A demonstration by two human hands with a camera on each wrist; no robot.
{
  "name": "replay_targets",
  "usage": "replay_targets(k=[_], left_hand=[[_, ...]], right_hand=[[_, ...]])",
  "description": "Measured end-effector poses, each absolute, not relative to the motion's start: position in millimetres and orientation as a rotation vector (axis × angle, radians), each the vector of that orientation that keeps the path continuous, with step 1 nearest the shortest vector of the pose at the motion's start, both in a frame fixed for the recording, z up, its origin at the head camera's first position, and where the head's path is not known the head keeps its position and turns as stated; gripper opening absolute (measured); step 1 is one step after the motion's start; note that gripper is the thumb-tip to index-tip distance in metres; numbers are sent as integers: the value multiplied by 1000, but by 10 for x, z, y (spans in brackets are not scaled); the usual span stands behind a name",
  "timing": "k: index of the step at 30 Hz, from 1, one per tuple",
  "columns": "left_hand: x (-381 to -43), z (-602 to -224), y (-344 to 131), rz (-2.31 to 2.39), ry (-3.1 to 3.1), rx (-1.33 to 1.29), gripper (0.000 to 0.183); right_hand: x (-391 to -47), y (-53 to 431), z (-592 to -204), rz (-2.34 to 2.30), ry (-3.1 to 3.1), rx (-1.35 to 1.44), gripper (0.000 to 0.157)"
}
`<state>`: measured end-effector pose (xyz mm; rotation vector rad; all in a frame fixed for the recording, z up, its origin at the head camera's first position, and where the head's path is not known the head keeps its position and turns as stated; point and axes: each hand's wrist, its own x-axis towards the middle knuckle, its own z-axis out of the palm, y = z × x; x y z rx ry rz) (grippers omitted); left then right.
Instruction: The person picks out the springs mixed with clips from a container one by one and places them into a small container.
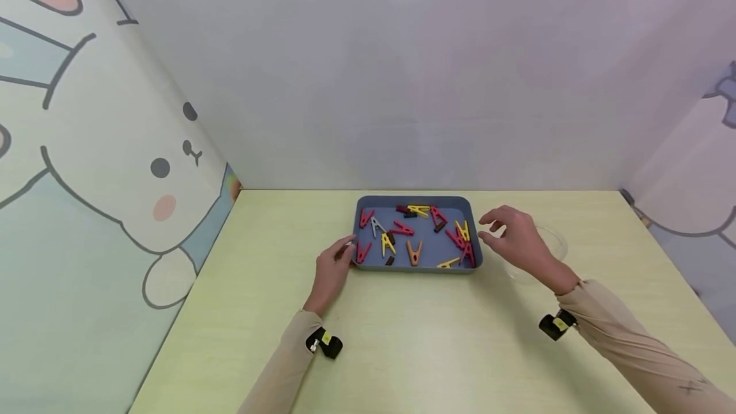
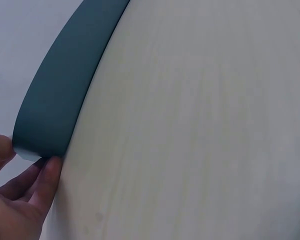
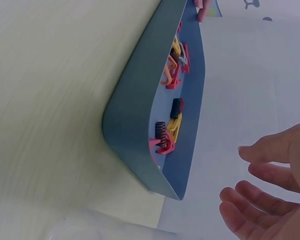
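Observation:
A shallow blue-grey tray (image 1: 422, 270) holds several small spring clips in red, yellow, orange and grey, such as an orange clip (image 1: 414, 253) near its front wall. Small dark ribbed pieces lie among them. My left hand (image 1: 332, 273) grips the tray's front left corner; in the left wrist view its fingertips (image 2: 52, 170) press the outer wall low down and the thumb is near the rim. To the right of the tray my right hand (image 1: 514, 238) hovers with loosely bent fingers and nothing in them. In the right wrist view this hand (image 3: 275, 190) is apart from the tray wall.
Behind and below my right hand stands a clear round container (image 1: 560, 245), partly hidden by the hand and forearm. The pale wooden table (image 1: 414, 337) ends against a plain back wall (image 1: 425, 82). A side wall with a rabbit drawing (image 1: 115, 165) borders it on the left.

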<state>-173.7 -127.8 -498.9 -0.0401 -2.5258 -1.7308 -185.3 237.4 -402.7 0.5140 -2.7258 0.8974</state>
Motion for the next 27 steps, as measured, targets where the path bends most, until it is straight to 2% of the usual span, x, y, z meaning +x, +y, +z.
replay_targets(k=[27], left_hand=[[-1748,-5009,-1278,-1741,-2524,-51,33]], right_hand=[[-2014,2149,-4158,965,-2733,585,15]])
